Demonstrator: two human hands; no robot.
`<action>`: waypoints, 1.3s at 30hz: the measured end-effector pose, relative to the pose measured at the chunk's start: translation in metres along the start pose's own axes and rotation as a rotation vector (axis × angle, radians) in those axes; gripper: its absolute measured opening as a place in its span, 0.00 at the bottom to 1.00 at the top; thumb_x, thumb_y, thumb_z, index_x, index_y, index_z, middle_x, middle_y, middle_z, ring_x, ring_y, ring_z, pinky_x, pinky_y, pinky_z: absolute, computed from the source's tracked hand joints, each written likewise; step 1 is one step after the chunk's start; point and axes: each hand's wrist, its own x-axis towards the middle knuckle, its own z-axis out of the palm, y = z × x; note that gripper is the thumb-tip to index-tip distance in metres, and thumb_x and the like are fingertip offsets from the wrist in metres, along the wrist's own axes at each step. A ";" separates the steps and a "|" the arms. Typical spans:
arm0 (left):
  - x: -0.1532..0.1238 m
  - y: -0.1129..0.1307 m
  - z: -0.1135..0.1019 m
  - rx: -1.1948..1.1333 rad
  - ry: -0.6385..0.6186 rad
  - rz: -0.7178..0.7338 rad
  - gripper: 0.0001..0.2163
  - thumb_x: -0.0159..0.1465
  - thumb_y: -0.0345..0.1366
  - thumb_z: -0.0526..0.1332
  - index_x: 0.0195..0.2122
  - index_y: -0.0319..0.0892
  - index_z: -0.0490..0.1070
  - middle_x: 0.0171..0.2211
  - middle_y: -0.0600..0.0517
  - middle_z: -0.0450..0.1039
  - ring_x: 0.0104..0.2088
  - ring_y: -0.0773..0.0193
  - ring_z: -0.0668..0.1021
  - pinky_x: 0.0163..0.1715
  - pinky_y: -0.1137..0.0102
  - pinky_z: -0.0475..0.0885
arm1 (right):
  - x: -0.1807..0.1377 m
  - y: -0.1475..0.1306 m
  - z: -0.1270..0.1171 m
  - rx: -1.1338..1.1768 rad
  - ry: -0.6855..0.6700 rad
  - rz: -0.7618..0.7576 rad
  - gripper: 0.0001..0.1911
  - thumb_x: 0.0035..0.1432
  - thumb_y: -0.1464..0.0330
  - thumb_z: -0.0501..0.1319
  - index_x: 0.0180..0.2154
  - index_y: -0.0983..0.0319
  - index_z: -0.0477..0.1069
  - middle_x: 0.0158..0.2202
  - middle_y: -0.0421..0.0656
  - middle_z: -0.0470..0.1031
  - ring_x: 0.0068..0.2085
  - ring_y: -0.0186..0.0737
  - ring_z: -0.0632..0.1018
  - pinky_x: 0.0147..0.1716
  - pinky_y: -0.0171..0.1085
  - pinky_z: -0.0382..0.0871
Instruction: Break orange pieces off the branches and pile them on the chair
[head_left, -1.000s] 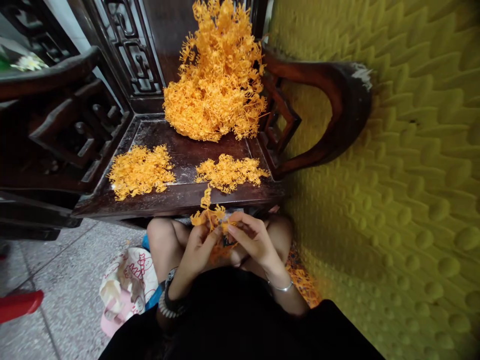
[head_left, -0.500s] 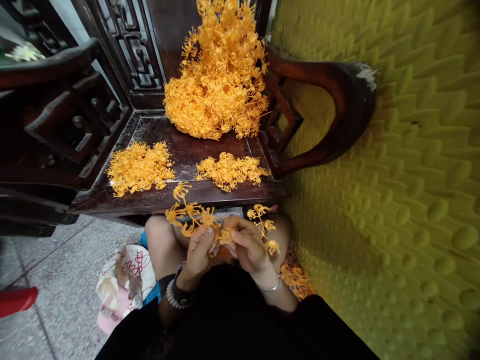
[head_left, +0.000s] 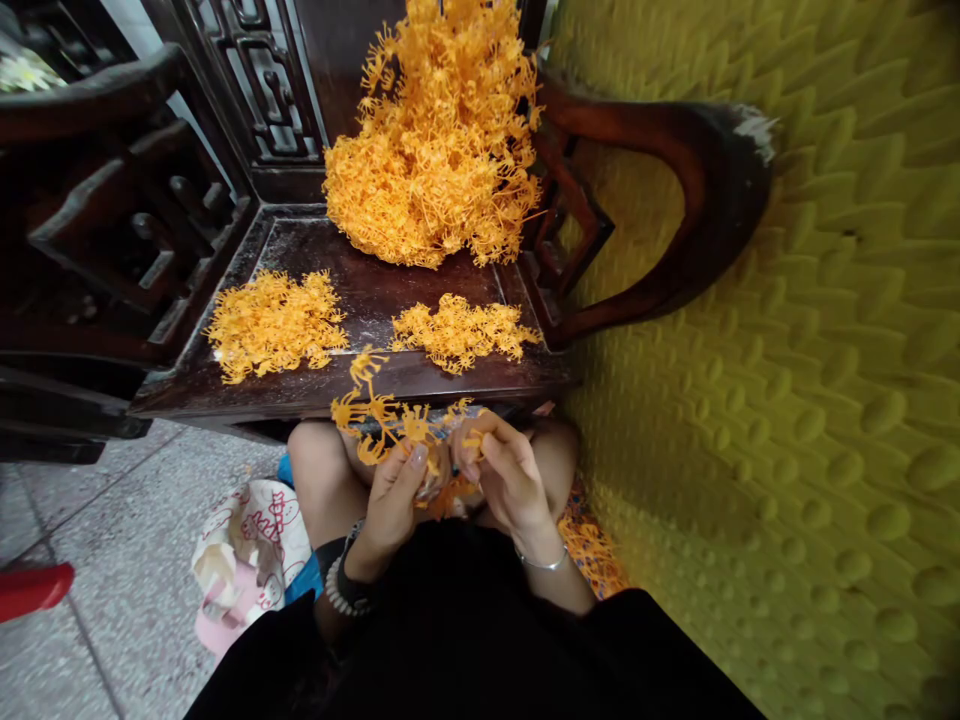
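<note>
Left hand (head_left: 394,492), pinching a branched orange sprig (head_left: 381,411); right hand (head_left: 516,476), beside it, pinching a small orange piece (head_left: 473,440); thin-stemmed, the sprig might snap, I judge, if tugged.

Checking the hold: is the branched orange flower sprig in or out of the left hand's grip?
In: the left hand pinches the branched orange flower sprig, whose heads fan out beyond the thumb.

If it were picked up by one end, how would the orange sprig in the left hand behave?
Probably fairly stiff: the orange sprig's branches stand out beyond the left hand without drooping. It's likely light for its size, being thin stems with open gaps. Its spidery tips might snag on the similar pieces in the large orange heap.
</note>
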 end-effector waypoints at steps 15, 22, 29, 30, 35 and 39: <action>-0.001 -0.010 -0.012 0.073 0.151 -0.085 0.19 0.55 0.55 0.66 0.33 0.44 0.71 0.27 0.54 0.72 0.25 0.67 0.73 0.28 0.72 0.72 | -0.005 -0.003 -0.005 -0.208 -0.065 0.043 0.17 0.59 0.56 0.61 0.44 0.60 0.75 0.22 0.38 0.69 0.22 0.31 0.66 0.22 0.34 0.61; -0.002 -0.005 -0.008 0.262 0.103 -0.032 0.22 0.60 0.58 0.58 0.25 0.44 0.70 0.18 0.54 0.65 0.20 0.66 0.66 0.21 0.70 0.64 | 0.002 0.001 -0.010 -0.259 -0.044 -0.109 0.10 0.63 0.63 0.57 0.33 0.58 0.75 0.25 0.38 0.68 0.23 0.33 0.69 0.27 0.37 0.64; -0.001 -0.002 -0.012 0.381 0.061 0.001 0.27 0.63 0.60 0.51 0.20 0.43 0.68 0.16 0.52 0.65 0.19 0.63 0.67 0.22 0.69 0.65 | 0.012 0.005 -0.018 -0.481 -0.033 -0.151 0.17 0.65 0.59 0.53 0.31 0.61 0.73 0.31 0.41 0.65 0.29 0.35 0.67 0.30 0.37 0.61; 0.000 -0.004 -0.013 0.387 0.062 -0.003 0.27 0.63 0.60 0.51 0.20 0.43 0.68 0.16 0.52 0.65 0.19 0.63 0.67 0.22 0.69 0.65 | 0.013 0.005 -0.018 -0.519 -0.068 -0.138 0.17 0.64 0.57 0.54 0.32 0.61 0.72 0.30 0.41 0.65 0.29 0.36 0.66 0.30 0.37 0.60; 0.000 -0.006 -0.021 0.480 0.015 -0.011 0.22 0.65 0.53 0.55 0.21 0.42 0.67 0.18 0.54 0.65 0.21 0.66 0.66 0.22 0.71 0.61 | 0.014 0.004 -0.014 -0.654 -0.177 -0.055 0.15 0.59 0.56 0.61 0.28 0.60 0.65 0.26 0.37 0.63 0.27 0.33 0.64 0.28 0.34 0.57; 0.001 0.001 -0.024 0.550 0.015 0.099 0.18 0.66 0.47 0.57 0.24 0.41 0.68 0.22 0.54 0.67 0.24 0.66 0.67 0.26 0.72 0.62 | 0.006 -0.002 -0.014 -0.532 -0.186 0.049 0.17 0.59 0.57 0.61 0.26 0.61 0.67 0.25 0.37 0.63 0.28 0.33 0.63 0.29 0.34 0.57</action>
